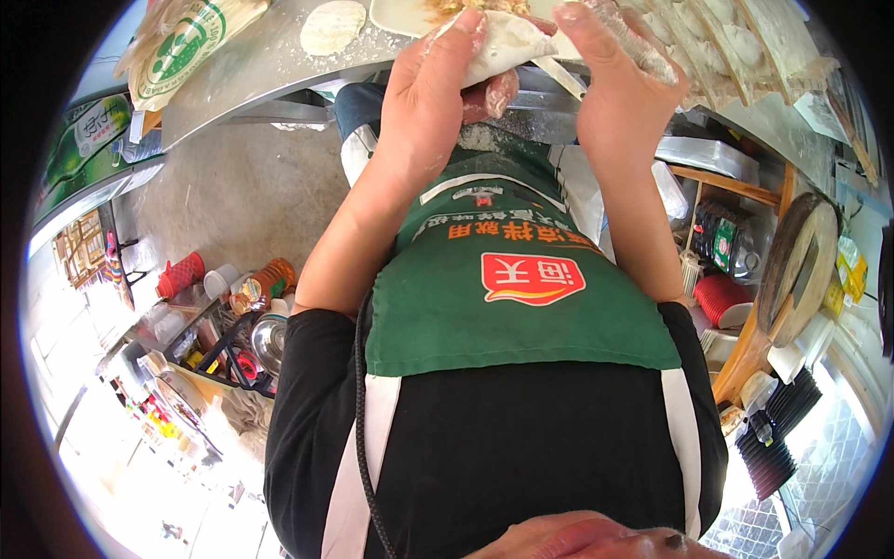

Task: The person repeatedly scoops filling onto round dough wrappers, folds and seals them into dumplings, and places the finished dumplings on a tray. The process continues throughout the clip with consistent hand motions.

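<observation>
My left hand is closed on a folded dumpling, its thumb on top and floury fingertips underneath. The dough is a white half-moon held above the table's near edge. Close to its right end is my right hand, thumb and flour-dusted fingers apart, with no object visible between them. A thin, flat pale stick slants between the hands, one end out past the table edge. Behind the dumpling, a pale dish holds brownish filling, partly hidden by my hands. A round floured wrapper lies left of the dish.
Rows of white dumplings sit on a slatted tray at the right. A printed plastic bag lies on the metal table at left. Shelves with containers flank me; a round wooden board leans at right.
</observation>
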Motion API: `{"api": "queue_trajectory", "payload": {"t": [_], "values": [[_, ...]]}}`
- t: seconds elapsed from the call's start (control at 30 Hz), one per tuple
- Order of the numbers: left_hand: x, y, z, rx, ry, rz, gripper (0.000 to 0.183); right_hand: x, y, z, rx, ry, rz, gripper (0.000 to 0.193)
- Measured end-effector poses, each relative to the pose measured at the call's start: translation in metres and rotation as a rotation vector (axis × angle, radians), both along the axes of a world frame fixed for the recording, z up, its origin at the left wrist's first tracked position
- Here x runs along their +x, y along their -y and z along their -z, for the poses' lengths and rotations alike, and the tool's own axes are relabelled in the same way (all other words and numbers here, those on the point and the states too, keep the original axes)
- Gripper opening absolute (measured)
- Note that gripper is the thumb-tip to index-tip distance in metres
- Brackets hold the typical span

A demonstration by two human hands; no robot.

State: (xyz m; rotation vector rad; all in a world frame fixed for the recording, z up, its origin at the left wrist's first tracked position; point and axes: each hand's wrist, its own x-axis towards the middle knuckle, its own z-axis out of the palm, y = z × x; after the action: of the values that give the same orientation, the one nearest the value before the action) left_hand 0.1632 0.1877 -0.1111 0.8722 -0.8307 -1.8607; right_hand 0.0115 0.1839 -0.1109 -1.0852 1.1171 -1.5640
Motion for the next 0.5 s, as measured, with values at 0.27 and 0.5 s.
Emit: {"api": "queue_trajectory", "payload": {"t": [0.27,0.5], "values": [[-0.010,0.000,0.003,-0.356,0.162,-0.041,0.037,0.005,0.001,-0.010,0.234,0.302,-0.426,0.021],[-0.005,0.006,0.013,-0.516,0.340,-0.181,0.037,0.005,0.005,-0.016,0.185,0.041,-0.387,0.024]]}}
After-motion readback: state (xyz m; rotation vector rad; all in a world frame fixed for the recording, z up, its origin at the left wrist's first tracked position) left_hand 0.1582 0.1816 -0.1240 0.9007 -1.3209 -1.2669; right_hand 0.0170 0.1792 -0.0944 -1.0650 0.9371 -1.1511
